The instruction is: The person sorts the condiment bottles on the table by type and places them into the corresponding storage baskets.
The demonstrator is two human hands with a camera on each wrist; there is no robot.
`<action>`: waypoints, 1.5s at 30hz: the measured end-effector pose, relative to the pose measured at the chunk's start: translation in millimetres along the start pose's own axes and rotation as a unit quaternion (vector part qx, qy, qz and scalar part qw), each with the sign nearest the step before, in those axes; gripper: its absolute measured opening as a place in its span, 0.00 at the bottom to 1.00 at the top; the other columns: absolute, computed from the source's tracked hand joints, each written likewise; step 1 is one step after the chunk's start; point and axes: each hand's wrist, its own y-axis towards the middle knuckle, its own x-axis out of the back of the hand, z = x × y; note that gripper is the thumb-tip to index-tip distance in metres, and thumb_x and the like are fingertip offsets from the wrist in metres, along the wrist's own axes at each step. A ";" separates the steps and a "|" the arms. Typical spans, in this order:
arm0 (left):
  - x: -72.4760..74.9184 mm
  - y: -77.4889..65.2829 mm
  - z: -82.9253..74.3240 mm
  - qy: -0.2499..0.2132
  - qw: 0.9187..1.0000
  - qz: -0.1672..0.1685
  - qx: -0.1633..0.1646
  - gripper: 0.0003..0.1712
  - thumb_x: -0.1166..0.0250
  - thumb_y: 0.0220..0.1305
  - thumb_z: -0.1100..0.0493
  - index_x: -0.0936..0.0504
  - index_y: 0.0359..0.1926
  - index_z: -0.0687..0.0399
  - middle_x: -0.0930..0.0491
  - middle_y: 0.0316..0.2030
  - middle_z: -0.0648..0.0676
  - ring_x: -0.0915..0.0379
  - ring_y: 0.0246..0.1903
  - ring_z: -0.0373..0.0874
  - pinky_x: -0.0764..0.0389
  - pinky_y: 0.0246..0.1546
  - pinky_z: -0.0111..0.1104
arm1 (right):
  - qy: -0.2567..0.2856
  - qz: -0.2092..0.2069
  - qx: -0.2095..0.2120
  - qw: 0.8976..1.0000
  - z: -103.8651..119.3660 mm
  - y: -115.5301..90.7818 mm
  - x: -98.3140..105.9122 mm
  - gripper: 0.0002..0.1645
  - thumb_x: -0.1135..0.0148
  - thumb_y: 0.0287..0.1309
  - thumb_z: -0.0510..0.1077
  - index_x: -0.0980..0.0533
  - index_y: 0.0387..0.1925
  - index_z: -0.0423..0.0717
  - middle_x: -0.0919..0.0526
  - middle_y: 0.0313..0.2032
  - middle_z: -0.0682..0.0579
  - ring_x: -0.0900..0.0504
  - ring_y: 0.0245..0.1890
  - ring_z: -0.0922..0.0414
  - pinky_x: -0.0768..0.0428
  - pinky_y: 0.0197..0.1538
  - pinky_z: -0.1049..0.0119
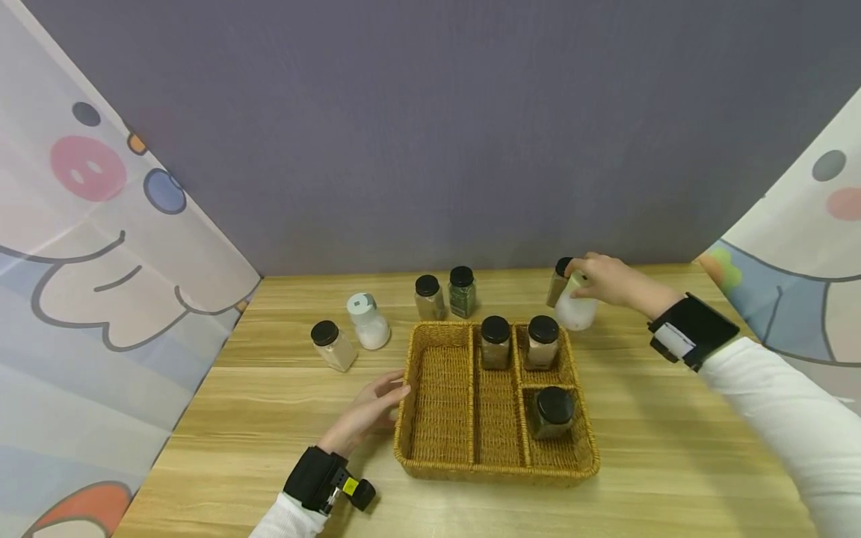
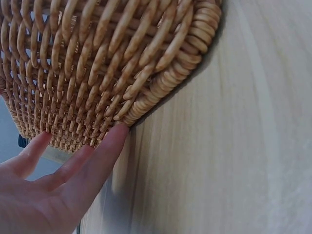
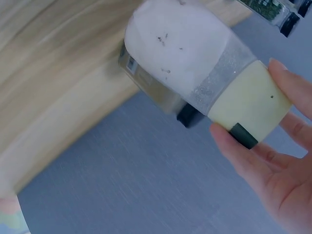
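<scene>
Right hand (image 1: 601,276) pinches the white bottle (image 1: 576,311) by its pale lid (image 3: 251,105) — fingers and thumb closed on it — just off the basket (image 1: 498,472)'s back-right corner, beside 1 black-capped jar (image 1: 557,290). Left hand (image 1: 366,409), fingers loosely extended, touches the basket's side. Carrying looks in hand; the next move probably calls for clearing the rim — roomiest spot, the left compartment (image 1: 440,403).

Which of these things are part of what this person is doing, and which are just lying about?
Part of it, it seems:
pale-green-capped jar, gripped by the right hand
woven basket, touched by the left hand
three black-capped jars inside it

Apparently just lying about for now:
white-capped jar
four black-capped jars outside the basket
</scene>
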 end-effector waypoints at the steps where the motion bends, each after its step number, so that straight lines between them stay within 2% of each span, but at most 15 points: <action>1: 0.1 0.1 0.3 0.001 1.000 -0.001 -0.001 0.36 0.43 0.60 0.51 0.45 0.63 0.62 0.40 0.58 0.69 0.38 0.54 0.59 0.26 0.45 0.45 | -0.003 0.002 -0.001 1.000 0.8 0.1 2.4 0.21 0.36 0.47 0.39 0.28 0.43 0.32 0.27 0.35 0.35 0.26 0.35 0.44 0.25 0.32 0.54; 9: 0.6 -0.8 0.1 0.005 1.000 -0.003 -0.002 0.36 0.43 0.60 0.51 0.45 0.63 0.62 0.40 0.58 0.70 0.37 0.53 0.59 0.25 0.45 0.45 | -0.016 0.021 -0.007 1.000 7.7 1.6 25.3 0.22 0.36 0.47 0.39 0.28 0.44 0.33 0.28 0.38 0.33 0.27 0.37 0.42 0.24 0.32 0.54; 21: 0.1 -0.3 1.7 0.007 1.000 0.000 -0.002 0.35 0.45 0.61 0.50 0.45 0.64 0.62 0.40 0.58 0.70 0.38 0.54 0.60 0.26 0.45 0.46 | -0.025 0.020 0.005 0.999 21.5 6.6 51.3 0.20 0.36 0.47 0.39 0.27 0.43 0.35 0.27 0.38 0.36 0.27 0.36 0.44 0.25 0.31 0.56; 31: 2.4 0.6 -0.2 0.001 1.000 -0.001 0.007 0.36 0.43 0.60 0.50 0.44 0.64 0.61 0.40 0.59 0.69 0.39 0.54 0.60 0.24 0.43 0.45 | -0.014 0.022 0.004 1.000 37.0 13.7 59.9 0.18 0.37 0.49 0.39 0.27 0.43 0.38 0.28 0.40 0.37 0.27 0.37 0.47 0.25 0.30 0.60; 45: 3.6 -0.3 -0.1 0.003 1.000 -0.003 0.007 0.37 0.43 0.60 0.50 0.45 0.64 0.62 0.40 0.58 0.70 0.37 0.54 0.59 0.25 0.44 0.45 | -0.032 0.043 0.038 0.998 70.6 37.2 59.1 0.21 0.37 0.49 0.40 0.28 0.46 0.37 0.27 0.40 0.39 0.27 0.39 0.47 0.24 0.34 0.58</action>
